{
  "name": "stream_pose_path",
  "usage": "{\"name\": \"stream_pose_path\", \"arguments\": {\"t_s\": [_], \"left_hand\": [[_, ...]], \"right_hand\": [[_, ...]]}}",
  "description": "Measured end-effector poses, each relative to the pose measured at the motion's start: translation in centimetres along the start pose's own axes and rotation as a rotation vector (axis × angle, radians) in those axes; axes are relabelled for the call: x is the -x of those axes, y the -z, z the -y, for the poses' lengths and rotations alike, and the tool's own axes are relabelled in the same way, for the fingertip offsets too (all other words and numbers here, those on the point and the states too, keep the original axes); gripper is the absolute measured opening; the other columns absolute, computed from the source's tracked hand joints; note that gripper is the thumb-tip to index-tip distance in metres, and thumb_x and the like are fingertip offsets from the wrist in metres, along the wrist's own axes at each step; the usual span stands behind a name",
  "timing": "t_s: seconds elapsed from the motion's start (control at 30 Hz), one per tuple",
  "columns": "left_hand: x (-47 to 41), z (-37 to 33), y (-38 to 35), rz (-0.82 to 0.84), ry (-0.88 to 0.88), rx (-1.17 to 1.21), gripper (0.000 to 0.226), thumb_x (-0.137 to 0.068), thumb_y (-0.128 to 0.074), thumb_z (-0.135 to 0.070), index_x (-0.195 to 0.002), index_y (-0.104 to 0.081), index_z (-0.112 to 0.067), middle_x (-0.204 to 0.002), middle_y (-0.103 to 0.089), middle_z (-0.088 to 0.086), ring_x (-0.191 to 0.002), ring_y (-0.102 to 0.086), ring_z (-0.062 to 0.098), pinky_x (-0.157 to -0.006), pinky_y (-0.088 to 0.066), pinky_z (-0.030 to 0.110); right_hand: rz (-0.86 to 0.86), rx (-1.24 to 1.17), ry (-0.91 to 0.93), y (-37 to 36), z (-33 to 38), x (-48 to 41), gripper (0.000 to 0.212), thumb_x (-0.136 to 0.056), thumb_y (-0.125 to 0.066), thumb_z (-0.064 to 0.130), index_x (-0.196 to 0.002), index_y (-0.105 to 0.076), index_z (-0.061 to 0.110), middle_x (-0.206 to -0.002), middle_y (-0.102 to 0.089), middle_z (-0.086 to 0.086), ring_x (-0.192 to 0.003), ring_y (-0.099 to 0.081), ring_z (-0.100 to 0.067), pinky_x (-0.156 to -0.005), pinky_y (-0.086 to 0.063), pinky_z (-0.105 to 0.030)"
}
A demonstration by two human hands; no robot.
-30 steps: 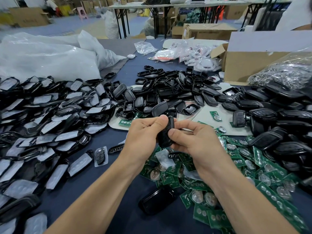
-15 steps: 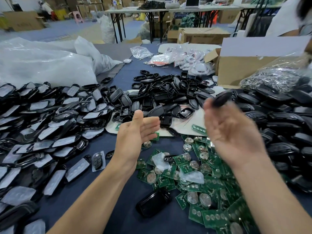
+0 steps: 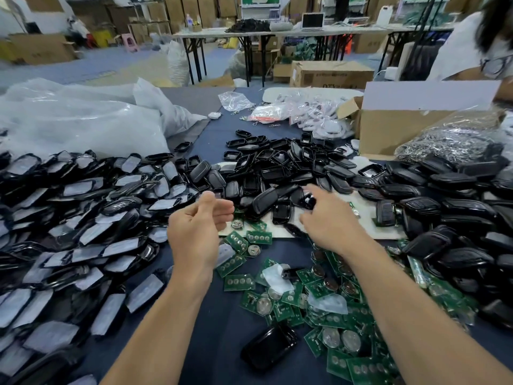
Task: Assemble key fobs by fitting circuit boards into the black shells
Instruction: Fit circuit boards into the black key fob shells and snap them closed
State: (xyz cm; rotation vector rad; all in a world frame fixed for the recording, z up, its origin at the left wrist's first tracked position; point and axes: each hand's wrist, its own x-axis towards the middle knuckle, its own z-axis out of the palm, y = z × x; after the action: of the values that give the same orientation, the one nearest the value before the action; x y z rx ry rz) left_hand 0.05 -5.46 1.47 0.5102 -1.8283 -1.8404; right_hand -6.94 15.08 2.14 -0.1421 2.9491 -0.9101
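My right hand (image 3: pixel 329 219) reaches into the middle heap of empty black shells (image 3: pixel 277 168) and pinches one small glossy black shell (image 3: pixel 306 202) between thumb and fingers; motion blur softens the grip. To its left, my left hand (image 3: pixel 197 226) hovers over the table edge of that heap, palm turned inward, fingers relaxed and holding nothing. Green circuit boards (image 3: pixel 319 295) with coin cells lie scattered under and in front of both wrists. One black shell (image 3: pixel 269 348) lies alone near the front, between my forearms.
Film-covered black parts (image 3: pixel 69 218) fill the left side, with white plastic bags (image 3: pixel 69 120) behind. Closed black fobs (image 3: pixel 444 207) are heaped at right. A cardboard box (image 3: pixel 388 129) and a bag of metal rings (image 3: pixel 449 143) stand at back right; a person (image 3: pixel 472 43) sits beyond.
Both hands held one fob together, then parted. My right hand swung right with the fob, let it go, and now has come back to the middle heap onto a shell.
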Motion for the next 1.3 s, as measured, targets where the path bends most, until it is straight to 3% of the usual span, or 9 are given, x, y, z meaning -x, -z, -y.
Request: {"name": "stream_pose_path", "arguments": {"t_s": [0.2,0.3,0.37,0.5,0.57,0.7,0.83,1.1,1.3], "left_hand": [[0.4,0.1,-0.1,0.052,0.0,-0.027,0.039,-0.104,-0.058,-0.032,-0.074,-0.082,-0.024,-0.082,-0.08,0.002,-0.073,-0.077,0.019,-0.066,-0.058,0.026],[1.7,-0.4,-0.8,0.219,-0.115,-0.144,0.015,-0.091,-0.07,-0.031,-0.095,-0.083,-0.037,-0.09,-0.08,-0.01,-0.075,-0.077,0.012,-0.067,-0.063,0.027],[3.2,-0.2,-1.4,0.337,-0.266,-0.291,0.042,-0.077,-0.076,-0.041,-0.117,-0.072,-0.051,-0.099,-0.076,-0.027,-0.087,-0.074,-0.002,-0.076,-0.061,0.02],[4.8,0.2,-2.4,0.415,-0.463,-0.53,0.074,-0.075,-0.083,-0.031,-0.132,-0.051,-0.066,-0.108,-0.063,-0.047,-0.102,-0.066,-0.012,-0.088,-0.053,0.012],[4.4,0.3,-2.2,0.414,-0.387,-0.521,0.076,-0.081,-0.083,-0.02,-0.129,-0.05,-0.068,-0.093,-0.062,-0.049,-0.093,-0.066,-0.016,-0.086,-0.055,0.012],[3.1,0.2,-1.8,0.262,-0.356,-0.399,0.049,-0.095,-0.063,-0.019,-0.139,-0.061,-0.04,-0.056,-0.059,-0.025,-0.05,-0.055,0.004,-0.062,-0.052,0.009],[2.7,-0.4,-1.5,0.19,-0.239,-0.333,0.033,-0.093,-0.067,-0.012,-0.106,-0.078,-0.041,-0.076,-0.076,-0.023,-0.069,-0.075,0.004,-0.067,-0.062,0.027],[2.2,-0.1,-0.8,0.129,-0.322,-0.633,0.041,-0.09,-0.065,-0.006,-0.109,-0.078,-0.04,-0.088,-0.071,-0.032,-0.047,-0.053,-0.01,-0.056,-0.042,0.003],[2.4,0.2,-1.2,0.253,-0.277,-0.517,0.031,-0.084,-0.071,-0.013,-0.095,-0.081,-0.04,-0.084,-0.076,-0.029,-0.076,-0.069,-0.012,-0.071,-0.051,0.005]], "right_hand": [[-0.239,-0.048,0.126,-0.7,0.0,1.8,0.015,-0.094,-0.066,0.024,-0.101,-0.078,0.031,-0.099,-0.076,0.014,-0.094,-0.069,-0.015,-0.087,-0.056,-0.036],[-0.41,-0.585,0.1,-0.9,0.7,3.6,0.024,-0.098,-0.062,0.016,-0.092,-0.082,0.029,-0.082,-0.077,0.015,-0.08,-0.073,-0.012,-0.074,-0.06,-0.034],[-0.357,-0.976,-0.024,-1.2,2.0,5.1,0.034,-0.099,-0.061,0.008,-0.082,-0.082,0.028,-0.081,-0.079,0.002,-0.078,-0.076,-0.023,-0.067,-0.062,-0.035],[-0.124,-0.984,-0.023,-2.1,2.6,6.7,0.026,-0.099,-0.062,0.013,-0.083,-0.081,0.021,-0.082,-0.078,-0.013,-0.08,-0.076,-0.037,-0.068,-0.064,-0.056],[-0.032,-1.059,-0.015,-1.5,2.3,6.8,0.026,-0.101,-0.06,0.016,-0.086,-0.081,0.018,-0.087,-0.079,-0.012,-0.083,-0.078,-0.031,-0.063,-0.065,-0.041],[-0.253,-0.872,0.043,0.1,0.4,6.1,0.035,-0.1,-0.058,0.003,-0.085,-0.08,0.026,-0.086,-0.08,0.007,-0.086,-0.077,-0.009,-0.077,-0.063,-0.027],[-0.261,-0.494,0.108,-0.7,0.0,6.2,0.032,-0.099,-0.059,0.008,-0.105,-0.076,0.034,-0.099,-0.077,0.018,-0.059,-0.062,0.004,-0.061,-0.054,-0.015],[0.05,0.086,0.367,-4.1,1.7,6.2,0.062,-0.097,-0.06,0.017,-0.155,-0.041,0.031,-0.164,-0.033,0.004,-0.15,-0.019,-0.017,-0.123,-0.013,-0.028],[-0.149,-0.101,0.276,-3.4,1.9,6.7,0.023,-0.088,-0.071,0.017,-0.089,-0.059,0.037,-0.096,-0.062,0.015,-0.102,-0.055,-0.018,-0.083,-0.043,-0.031]]}}
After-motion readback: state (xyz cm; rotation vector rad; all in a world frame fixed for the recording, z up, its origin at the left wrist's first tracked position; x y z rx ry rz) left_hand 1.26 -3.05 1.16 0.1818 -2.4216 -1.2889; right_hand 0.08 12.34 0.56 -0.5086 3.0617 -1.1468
